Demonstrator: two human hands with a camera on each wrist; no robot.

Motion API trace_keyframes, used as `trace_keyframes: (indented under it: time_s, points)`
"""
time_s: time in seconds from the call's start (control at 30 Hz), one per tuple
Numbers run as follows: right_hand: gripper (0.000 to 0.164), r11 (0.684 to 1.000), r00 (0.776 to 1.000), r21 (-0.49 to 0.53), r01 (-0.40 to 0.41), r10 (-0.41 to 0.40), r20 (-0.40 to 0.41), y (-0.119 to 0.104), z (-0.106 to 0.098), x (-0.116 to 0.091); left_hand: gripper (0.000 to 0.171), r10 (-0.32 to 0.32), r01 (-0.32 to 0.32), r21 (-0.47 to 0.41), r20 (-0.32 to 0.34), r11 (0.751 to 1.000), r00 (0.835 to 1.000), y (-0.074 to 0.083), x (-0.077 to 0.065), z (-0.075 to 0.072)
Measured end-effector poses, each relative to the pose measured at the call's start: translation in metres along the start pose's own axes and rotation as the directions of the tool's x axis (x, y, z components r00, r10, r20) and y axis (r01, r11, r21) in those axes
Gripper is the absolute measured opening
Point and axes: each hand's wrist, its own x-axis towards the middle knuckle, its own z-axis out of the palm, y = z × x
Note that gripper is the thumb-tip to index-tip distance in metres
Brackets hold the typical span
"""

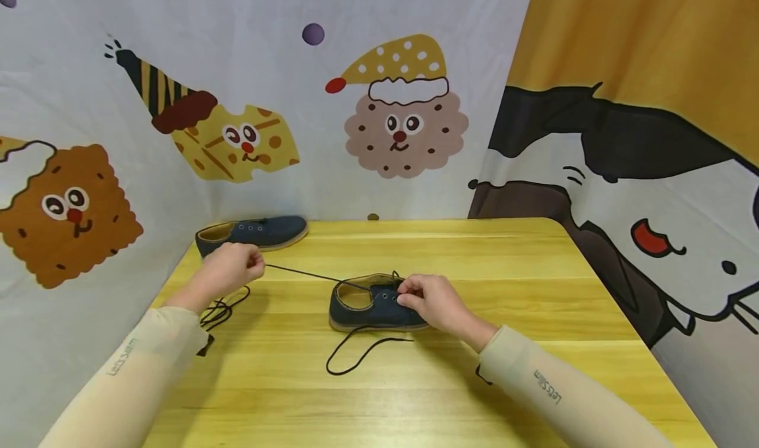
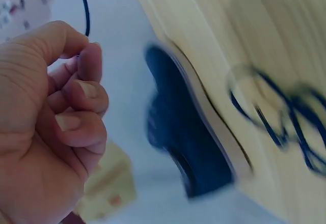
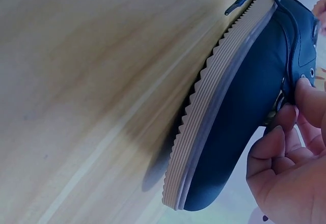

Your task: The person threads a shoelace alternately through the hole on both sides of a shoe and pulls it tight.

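A dark blue lace-up shoe (image 1: 354,315) with a pale sole stands on the table, toe to the right. My left hand (image 1: 233,267) is raised left of it and pinches a dark shoelace (image 1: 308,274), which stretches tight to the shoe's eyelets. In the left wrist view the shoelace (image 2: 86,10) runs up from between thumb and index finger. My right hand (image 1: 437,304) pinches the shoe's upper by the eyelets. The right wrist view shows that thumb (image 3: 309,98) against the eyelet flap, fingers bent below. Another length of lace (image 1: 333,371) curves loosely in front of the shoe.
A second dark blue shoe (image 1: 277,232) sits at the table's back left corner, partly behind my left hand. A tangled dark lace (image 1: 221,311) lies below my left wrist. Behind the wooden table (image 1: 504,250) hangs a cloth with printed cartoon figures (image 1: 406,135).
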Motion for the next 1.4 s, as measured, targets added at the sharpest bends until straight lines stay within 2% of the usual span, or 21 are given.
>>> trace_keyframes:
  time_s: [0.13, 0.23, 0.37, 0.43, 0.5, 0.57, 0.63, 0.7, 0.77, 0.83, 0.93, 1.0, 1.07, 1.3, 1.33, 1.4]
  points:
    - [0.007, 1.0, 1.0, 0.002, -0.004, 0.004, 0.003, 0.002, 0.001, -0.001, 0.018, -0.072, 0.07, 0.039, 0.066, 0.997, 0.995, -0.033, -0.013, -0.002]
    - [0.006, 1.0, 1.0, 0.012, -0.009, 0.009, 0.005, 0.004, 0.003, 0.0, 0.019, -0.133, 0.127, 0.051, 0.139, 0.991, 0.981, -0.045, -0.019, 0.001]
    - [0.006, 0.999, 1.0, 0.031, -0.024, 0.024, 0.01, 0.006, 0.004, 0.001, 0.015, -0.188, 0.162, 0.122, 0.241, 0.979, 0.952, -0.048, -0.02, 0.007]
    - [0.006, 0.999, 0.999, 0.039, -0.032, 0.031, 0.012, 0.006, 0.004, 0.002, 0.016, -0.204, 0.168, 0.157, 0.249, 0.973, 0.947, -0.042, -0.018, 0.01]
    - [0.007, 0.998, 0.999, 0.047, -0.039, 0.039, 0.014, 0.007, 0.004, 0.003, 0.02, -0.194, 0.157, 0.191, 0.194, 0.969, 0.962, -0.031, -0.015, 0.01]
    - [0.007, 0.998, 0.999, 0.053, -0.042, 0.041, 0.012, 0.008, 0.004, 0.004, 0.024, -0.153, 0.128, 0.213, 0.108, 0.969, 0.982, -0.016, -0.012, 0.01]
    - [0.007, 0.997, 0.999, 0.056, -0.046, 0.046, 0.008, 0.008, 0.004, 0.004, 0.025, -0.059, 0.056, 0.229, 0.006, 0.972, 0.998, 0.004, -0.009, 0.011]
    - [0.007, 0.997, 0.999, 0.058, -0.044, 0.044, 0.002, 0.008, 0.003, 0.004, 0.022, 0.069, -0.046, 0.233, -0.089, 0.971, 0.994, 0.027, -0.007, 0.013]
    - [0.008, 0.997, 0.999, 0.059, -0.045, 0.045, -0.002, 0.008, 0.003, 0.004, 0.017, 0.2, -0.161, 0.225, -0.158, 0.961, 0.967, 0.05, -0.007, 0.018]
    - [0.008, 0.997, 0.999, 0.061, -0.048, 0.048, 0.002, 0.008, 0.003, 0.004, 0.016, 0.31, -0.267, 0.213, -0.21, 0.94, 0.927, 0.071, -0.009, 0.025]
    - [0.008, 0.997, 0.999, 0.062, -0.051, 0.051, 0.008, 0.008, 0.004, 0.004, 0.018, 0.417, -0.38, 0.182, -0.25, 0.907, 0.874, 0.096, -0.012, 0.035]
    - [0.008, 0.997, 0.999, 0.061, -0.047, 0.047, 0.007, 0.009, 0.004, 0.004, 0.021, 0.458, -0.432, 0.153, -0.265, 0.889, 0.848, 0.109, -0.013, 0.041]
    - [0.008, 0.997, 0.999, 0.06, -0.043, 0.043, 0.003, 0.009, 0.005, 0.004, 0.021, 0.485, -0.465, 0.138, -0.275, 0.875, 0.83, 0.118, -0.014, 0.046]
    - [0.008, 0.997, 0.999, 0.064, -0.043, 0.042, 0.007, 0.008, 0.005, 0.005, 0.016, 0.593, -0.547, 0.231, -0.295, 0.805, 0.749, 0.137, -0.016, 0.063]
    - [0.008, 0.997, 0.999, 0.063, -0.043, 0.043, 0.008, 0.008, 0.005, 0.005, 0.015, 0.603, -0.557, 0.232, -0.29, 0.797, 0.743, 0.139, -0.017, 0.065]
    - [0.008, 0.997, 0.999, 0.064, -0.045, 0.045, 0.008, 0.008, 0.004, 0.005, 0.014, 0.606, -0.567, 0.214, -0.28, 0.795, 0.744, 0.142, -0.018, 0.068]
